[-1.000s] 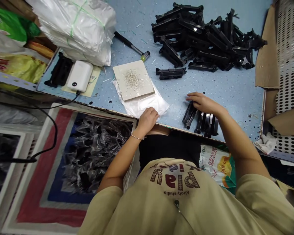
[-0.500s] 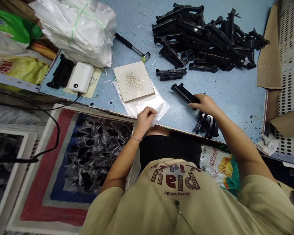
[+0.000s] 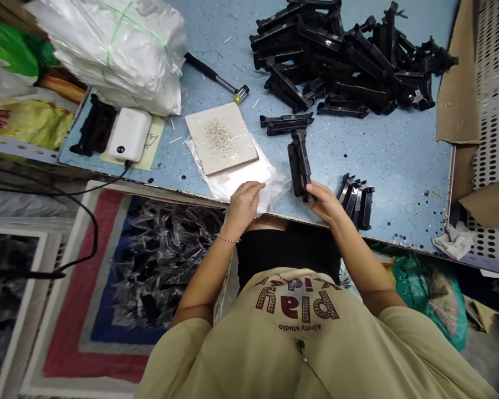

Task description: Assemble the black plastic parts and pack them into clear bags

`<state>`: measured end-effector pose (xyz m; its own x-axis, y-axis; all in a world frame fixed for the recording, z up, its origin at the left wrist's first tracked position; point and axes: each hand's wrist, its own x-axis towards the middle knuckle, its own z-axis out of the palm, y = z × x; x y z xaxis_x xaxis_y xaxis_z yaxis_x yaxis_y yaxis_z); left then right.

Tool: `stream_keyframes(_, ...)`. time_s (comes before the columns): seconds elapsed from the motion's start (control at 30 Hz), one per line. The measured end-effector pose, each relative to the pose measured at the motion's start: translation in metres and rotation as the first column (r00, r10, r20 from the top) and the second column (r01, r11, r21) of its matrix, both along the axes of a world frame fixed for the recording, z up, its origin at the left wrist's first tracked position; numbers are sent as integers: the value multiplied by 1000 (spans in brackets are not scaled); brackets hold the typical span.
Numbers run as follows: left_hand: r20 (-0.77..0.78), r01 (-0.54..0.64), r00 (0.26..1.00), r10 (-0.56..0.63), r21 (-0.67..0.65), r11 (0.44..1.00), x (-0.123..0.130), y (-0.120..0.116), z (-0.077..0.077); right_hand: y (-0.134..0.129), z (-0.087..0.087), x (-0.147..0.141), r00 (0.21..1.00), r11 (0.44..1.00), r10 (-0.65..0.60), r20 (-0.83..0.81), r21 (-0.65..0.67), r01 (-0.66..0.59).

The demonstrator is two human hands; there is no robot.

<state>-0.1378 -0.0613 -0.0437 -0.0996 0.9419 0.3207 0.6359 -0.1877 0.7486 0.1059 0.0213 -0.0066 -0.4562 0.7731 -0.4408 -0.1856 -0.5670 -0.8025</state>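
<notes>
My left hand (image 3: 245, 204) is pinched closed at the table's front edge, on the thin clear plastic bags (image 3: 270, 185) that stick out from under a beige square board (image 3: 222, 138). My right hand (image 3: 325, 202) grips the lower end of a black plastic part (image 3: 300, 165), which points away from me just right of the bags. Two black parts (image 3: 286, 124) lie side by side beyond it. Several more (image 3: 356, 202) stand in a short row right of my right hand.
A large heap of black parts (image 3: 341, 61) fills the back right. A hammer (image 3: 216, 77), stacked bags (image 3: 116, 50) and a white power bank (image 3: 130, 134) are on the left. Bagged parts (image 3: 158, 260) lie below the table edge.
My right hand has moved left and toward me with the black part, which has turned more upright in view. My left hand remains at the bags, and the view has shifted slightly.
</notes>
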Motion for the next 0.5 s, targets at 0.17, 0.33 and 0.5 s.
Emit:
stream_keyframes(0.17, -33, 9, 999, -7, 41, 999, 14, 1, 5, -49, 12, 50, 952, 914, 235, -197, -289, -285)
stream_keyframes(0.33, -83, 71, 995, -54, 226, 972, 38, -7, 10, -76, -6, 46, 906, 727, 117, -407, -586, -358)
stream_keyframes(0.5, -135, 281, 959, -247, 373, 884, 53, -24, 21, -59, -23, 15, 925, 821, 30, -379, -519, -239)
